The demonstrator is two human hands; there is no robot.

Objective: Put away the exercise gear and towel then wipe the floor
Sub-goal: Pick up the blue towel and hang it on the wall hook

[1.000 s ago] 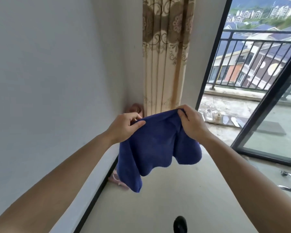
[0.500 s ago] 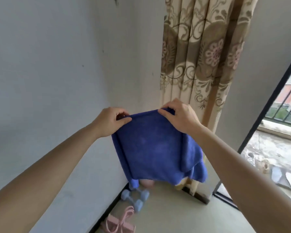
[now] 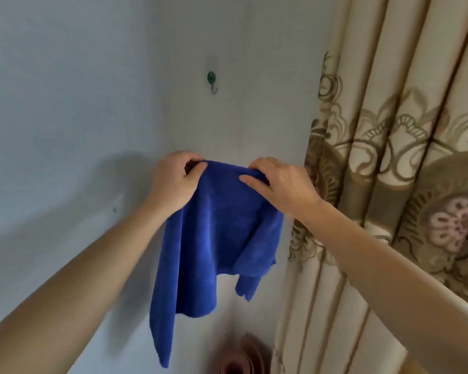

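Towel [image 3: 216, 233]: blue cloth, held up in the air in front of the wall's corner. Its top edge runs roughly level between the two hands. The rest hangs free in folds, with the longest tail at lower left and a shorter flap at lower right.
Left hand [image 3: 173, 182]: grasps the towel's top left end, fingers curled round the cloth and thumb on its near face.
Right hand [image 3: 281, 184]: pinches the top right end, thumb laid flat on the near face and fingers curled over the edge.
Hook [image 3: 212, 82]: small, with a green base and a metal prong, fixed to the wall above the towel's top edge and well apart from it.
Wall [image 3: 65, 103]: pale, with two faces meeting in the corner behind the towel. An arm's shadow lies on the left face.
Curtain [image 3: 389, 157]: beige with a brown floral print, pleated. Its left edge is just beside the right hand; contact cannot be told.
Rolled mat [image 3: 241, 357]: reddish-brown and blurred, at the foot of the corner below the towel, beside the curtain.
Open room: plain wall between towel and hook, and left of the left hand. The curtain closes the right side.
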